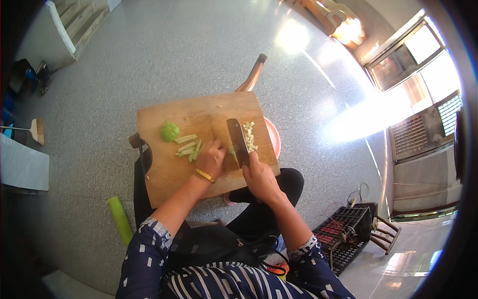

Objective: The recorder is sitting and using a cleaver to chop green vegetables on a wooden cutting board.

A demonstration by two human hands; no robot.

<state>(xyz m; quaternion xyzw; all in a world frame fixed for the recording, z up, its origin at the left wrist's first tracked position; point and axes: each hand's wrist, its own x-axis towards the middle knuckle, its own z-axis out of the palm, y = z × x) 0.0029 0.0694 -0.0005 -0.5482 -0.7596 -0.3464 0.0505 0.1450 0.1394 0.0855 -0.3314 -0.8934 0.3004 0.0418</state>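
My right hand [261,181] grips the handle of a broad kitchen knife [238,142], whose dark blade stands over the wooden cutting board [168,190]. Beside the blade, my left hand [212,159] rests with curled fingers on the board. It seems to hold a pale green vegetable strip [231,150], mostly hidden by the fingers and blade. Several cut vegetable strips [185,148] lie to the left of that hand. Farther left sits a round, ribbed green vegetable piece [170,132]. Small diced pieces [250,136] are scattered right of the blade.
Under the board's right edge shows a pink-rimmed basin [273,136]. A long green vegetable [120,220] lies at lower left. To the right stands a black plastic crate [341,231] with wires. A broom [37,131] and stairs [80,18] are at left.
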